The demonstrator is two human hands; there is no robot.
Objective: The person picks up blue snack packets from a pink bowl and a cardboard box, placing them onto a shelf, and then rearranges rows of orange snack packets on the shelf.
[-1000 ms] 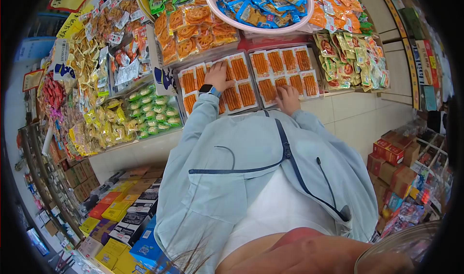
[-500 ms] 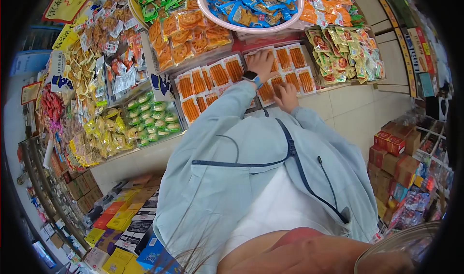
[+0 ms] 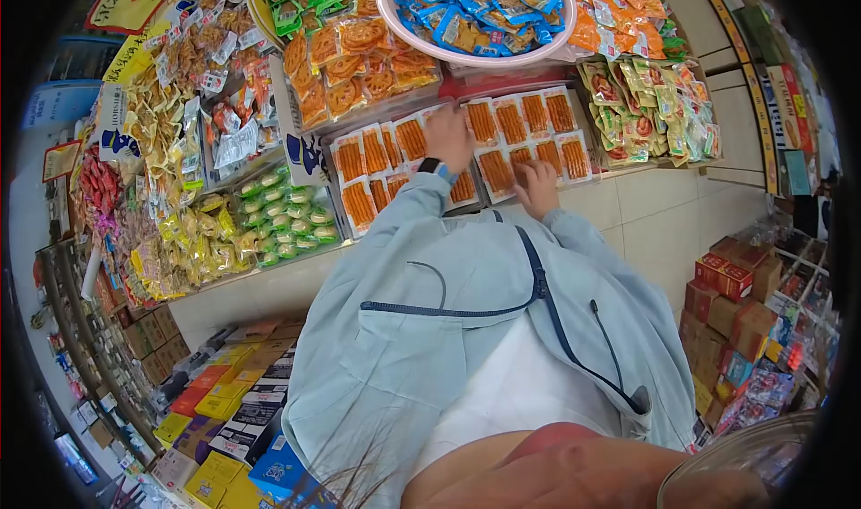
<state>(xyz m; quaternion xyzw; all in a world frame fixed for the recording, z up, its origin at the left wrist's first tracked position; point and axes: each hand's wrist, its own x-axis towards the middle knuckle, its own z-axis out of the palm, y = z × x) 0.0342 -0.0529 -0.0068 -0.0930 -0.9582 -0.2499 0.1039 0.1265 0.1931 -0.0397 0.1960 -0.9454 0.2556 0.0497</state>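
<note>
Flat clear packets of orange-brown snack sticks [image 3: 534, 114] lie in rows in the right-hand tray. Similar snack packets [image 3: 352, 161] fill the tray to its left. My left hand [image 3: 448, 141], with a smartwatch [image 3: 434, 166] on its wrist, is over the right end of the left tray, near the divider; its fingers are blurred and partly hidden. At the near row of the right tray, my right hand [image 3: 538, 191] rests its spread fingertips on the packets. No packet is seen lifted in either hand.
Behind the trays stands a pink basin [image 3: 570, 26] of blue packets. Green-packed snacks [image 3: 285, 217] lie to the left, and yellow-green packets [image 3: 641, 110] to the right. Stacked boxes [image 3: 238, 392] stand on the floor at left, and cartons [image 3: 725, 276] at right.
My left hand has moved left, from the right tray's packets to the right end of the left tray. My right hand stays at the near row, with its fingers slightly shifted.
</note>
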